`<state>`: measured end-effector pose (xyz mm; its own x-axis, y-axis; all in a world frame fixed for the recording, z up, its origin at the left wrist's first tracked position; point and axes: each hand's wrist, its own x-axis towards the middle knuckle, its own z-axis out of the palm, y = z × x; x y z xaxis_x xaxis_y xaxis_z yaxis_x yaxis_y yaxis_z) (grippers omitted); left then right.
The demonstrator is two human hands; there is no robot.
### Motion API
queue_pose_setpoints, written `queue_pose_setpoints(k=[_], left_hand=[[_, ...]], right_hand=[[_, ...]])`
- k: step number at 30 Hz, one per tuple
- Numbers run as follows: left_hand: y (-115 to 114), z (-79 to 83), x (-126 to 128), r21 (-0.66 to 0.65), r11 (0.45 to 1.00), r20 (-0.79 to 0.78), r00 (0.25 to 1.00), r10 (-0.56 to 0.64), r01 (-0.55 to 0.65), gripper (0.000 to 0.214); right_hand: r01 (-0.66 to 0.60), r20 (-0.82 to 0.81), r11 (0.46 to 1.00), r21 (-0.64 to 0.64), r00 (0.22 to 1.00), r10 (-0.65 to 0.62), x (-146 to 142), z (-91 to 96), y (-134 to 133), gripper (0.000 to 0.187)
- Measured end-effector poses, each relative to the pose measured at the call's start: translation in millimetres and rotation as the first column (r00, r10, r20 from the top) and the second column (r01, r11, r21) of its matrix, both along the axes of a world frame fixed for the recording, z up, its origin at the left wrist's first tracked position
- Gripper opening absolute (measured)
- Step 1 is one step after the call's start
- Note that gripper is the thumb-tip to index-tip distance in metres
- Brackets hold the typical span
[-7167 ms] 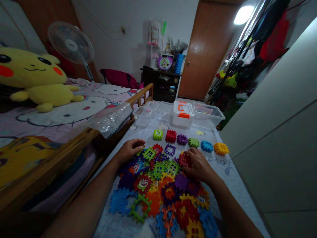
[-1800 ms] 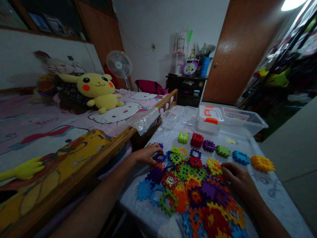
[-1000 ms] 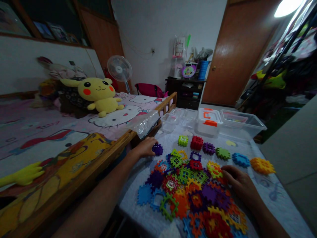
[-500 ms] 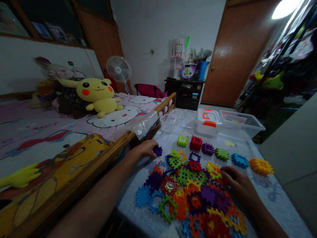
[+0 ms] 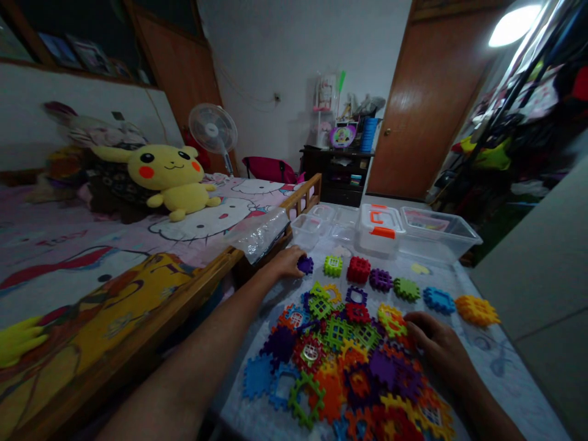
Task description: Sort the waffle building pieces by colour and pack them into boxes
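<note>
My left hand (image 5: 286, 262) reaches to the far left of the table and pinches a purple toothed block (image 5: 305, 264), held just left of a lime block (image 5: 332, 266) that starts a row with a red (image 5: 358, 269), a purple (image 5: 380, 280), a green (image 5: 407, 289), a blue (image 5: 438, 300) and a yellow block (image 5: 476, 310). My right hand (image 5: 437, 346) rests with curled fingers on the right edge of a heap of mixed coloured blocks (image 5: 340, 355). What its fingers hold, if anything, is hidden.
Clear plastic tubs (image 5: 436, 231) and a white box with orange latches (image 5: 378, 228) stand at the table's far end. A bed with a wooden rail (image 5: 202, 275) and a yellow plush (image 5: 166, 179) lies to the left. A fan (image 5: 212, 130), a door and a grey cabinet side surround the table.
My left hand picked a purple block out of the heap and carried it forward to the left end of the row. My right hand stayed on the heap's right edge.
</note>
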<state>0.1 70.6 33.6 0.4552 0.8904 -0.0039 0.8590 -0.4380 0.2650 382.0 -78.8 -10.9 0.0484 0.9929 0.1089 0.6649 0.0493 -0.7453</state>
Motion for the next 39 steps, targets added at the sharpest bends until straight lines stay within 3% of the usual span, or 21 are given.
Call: queue_pose_setpoints(k=[10, 39], left_hand=[[37, -23.8, 8, -0.136, 0.990, -0.010, 0.999, -0.048, 0.046, 0.054], [48, -29.4, 14, -0.178, 0.983, 0.051, 0.998, -0.026, 0.034, 0.056]], right_hand=[[-0.011, -0.022, 1.000, -0.026, 1.000, 0.010, 2, -0.9, 1, 0.035], [0.001, -0.031, 0.999, -0.053, 1.000, -0.003, 1, -2.6, 1, 0.038]])
